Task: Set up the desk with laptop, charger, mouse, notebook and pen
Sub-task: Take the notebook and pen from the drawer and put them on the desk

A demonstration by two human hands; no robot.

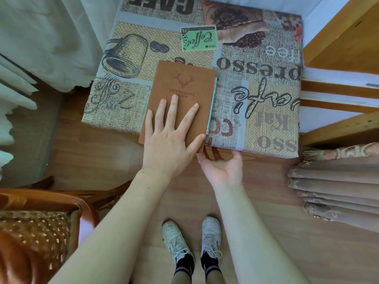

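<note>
A brown notebook (184,85) with a deer-head emblem lies on the table (266,124), its near end sticking out over the front edge. A silver pen (211,105) lies on the cloth along the notebook's right side. My left hand (174,138) rests flat on the cover with the fingers spread. My right hand (223,167) is palm up below the table edge, its fingertips touching the underside of the notebook's overhanging corner. No laptop, charger or mouse is in view.
A coffee-print cloth covers the table. A wooden chair with a patterned seat (37,228) stands at the lower left. White curtains (41,37) hang on the left, folded beige drapes (336,185) on the right, and a wooden frame (338,42) at the upper right.
</note>
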